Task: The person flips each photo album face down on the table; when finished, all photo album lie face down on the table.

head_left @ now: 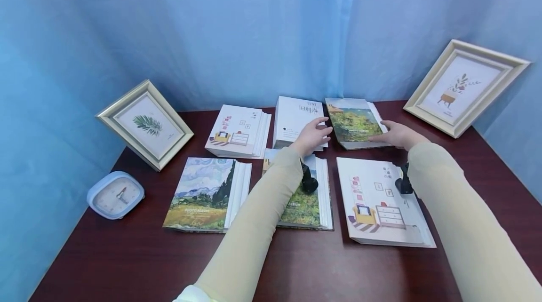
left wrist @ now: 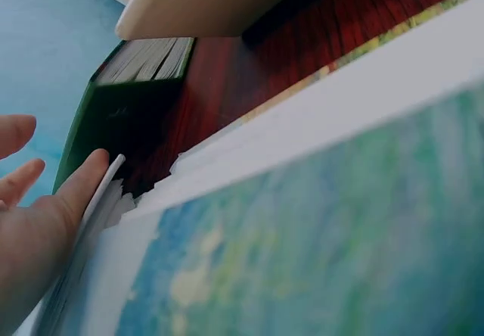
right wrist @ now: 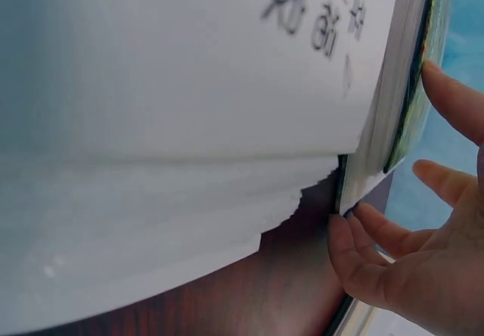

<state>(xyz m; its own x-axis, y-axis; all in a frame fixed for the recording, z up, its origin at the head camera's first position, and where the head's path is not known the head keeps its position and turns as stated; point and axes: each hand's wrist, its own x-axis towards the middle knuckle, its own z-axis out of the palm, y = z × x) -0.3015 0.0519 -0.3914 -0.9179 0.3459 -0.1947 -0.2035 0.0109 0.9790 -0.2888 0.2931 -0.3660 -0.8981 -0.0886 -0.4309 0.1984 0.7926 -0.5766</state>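
Album [head_left: 355, 123], rectangular, green-landscaped, lay ungripped at 1 o'clock between left hand [head_left: 312, 137] and right hand [head_left: 400, 136], both spread, seemingly for steadying.

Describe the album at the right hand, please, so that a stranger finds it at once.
On the red-brown table, look to the back row, nearest the blue curtain. The album is the rightmost there, with the right hand at its right side. Its cover, a painted landscape, sets it apart from the two white albums on its left.
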